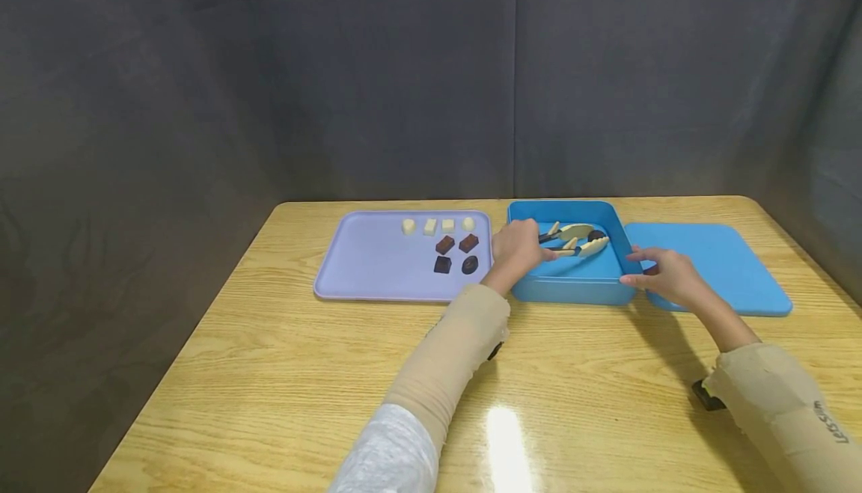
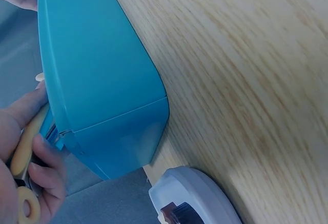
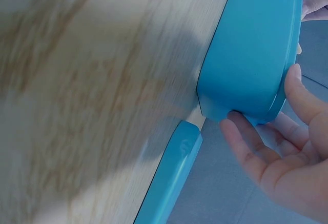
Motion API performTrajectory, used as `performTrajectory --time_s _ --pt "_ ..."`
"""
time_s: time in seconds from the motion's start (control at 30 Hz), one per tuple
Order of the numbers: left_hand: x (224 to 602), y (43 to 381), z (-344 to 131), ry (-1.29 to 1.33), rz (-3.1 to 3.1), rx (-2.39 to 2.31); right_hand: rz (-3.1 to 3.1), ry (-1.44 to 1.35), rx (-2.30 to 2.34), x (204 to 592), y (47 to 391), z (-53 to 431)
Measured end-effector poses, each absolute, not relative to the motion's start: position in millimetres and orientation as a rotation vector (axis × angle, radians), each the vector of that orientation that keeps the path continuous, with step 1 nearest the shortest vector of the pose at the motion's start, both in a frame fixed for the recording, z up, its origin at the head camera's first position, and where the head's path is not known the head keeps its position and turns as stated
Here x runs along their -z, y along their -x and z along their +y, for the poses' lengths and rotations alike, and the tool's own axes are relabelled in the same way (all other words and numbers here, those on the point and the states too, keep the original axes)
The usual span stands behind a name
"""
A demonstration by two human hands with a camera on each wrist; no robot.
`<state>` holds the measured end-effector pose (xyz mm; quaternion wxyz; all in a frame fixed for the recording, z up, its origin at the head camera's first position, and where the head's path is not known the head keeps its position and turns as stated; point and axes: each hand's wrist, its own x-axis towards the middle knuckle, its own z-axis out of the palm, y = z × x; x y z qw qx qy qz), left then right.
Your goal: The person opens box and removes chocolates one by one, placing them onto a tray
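Note:
In the head view, my left hand (image 1: 518, 247) grips a pair of tongs (image 1: 569, 250) with cream tips and dark arms, reaching over the left wall of a blue box (image 1: 572, 291). A round dark chocolate (image 1: 596, 236) lies inside by the spread tips; whether they touch it I cannot tell. My right hand (image 1: 667, 276) holds the box's front right corner, thumb at the front rim and fingers along the right side. In the left wrist view, the fingers wrap the tongs' cream handle (image 2: 31, 142).
Left of the box, a lilac tray (image 1: 364, 253) carries white chocolates (image 1: 429, 227), brown ones (image 1: 468, 242) and dark ones (image 1: 442, 264) at its right side. A blue lid (image 1: 714, 261) lies right of the box. Wooden table (image 1: 303, 373) beneath, dark curtain (image 1: 404, 89) behind.

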<state>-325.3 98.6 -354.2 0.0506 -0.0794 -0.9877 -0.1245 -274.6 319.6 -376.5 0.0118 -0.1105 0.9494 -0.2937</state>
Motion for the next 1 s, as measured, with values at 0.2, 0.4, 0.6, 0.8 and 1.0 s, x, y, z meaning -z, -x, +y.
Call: performTrajectory --time_s 0.2,0.4,0.6,0.8,1.0 --pt "354.0 325.2 98.9 0.221 -3.015 0.393 2.965 0.349 0.915 376.3 274.5 319.0" --pt "352.6 324.5 99.1 0.204 -3.024 0.392 2.954 0.345 0.925 375.3 275.0 318.9" --pt "350.6 323.9 98.0 0.218 -3.016 0.384 2.95 0.348 0.931 375.0 275.6 319.3" --pt "346.8 323.1 94.2 0.239 -2.994 0.391 2.944 0.342 0.926 374.9 274.1 318.7" --pt "343.9 321.3 88.4 0.237 -2.985 0.416 2.957 0.353 0.926 377.2 274.8 320.2"
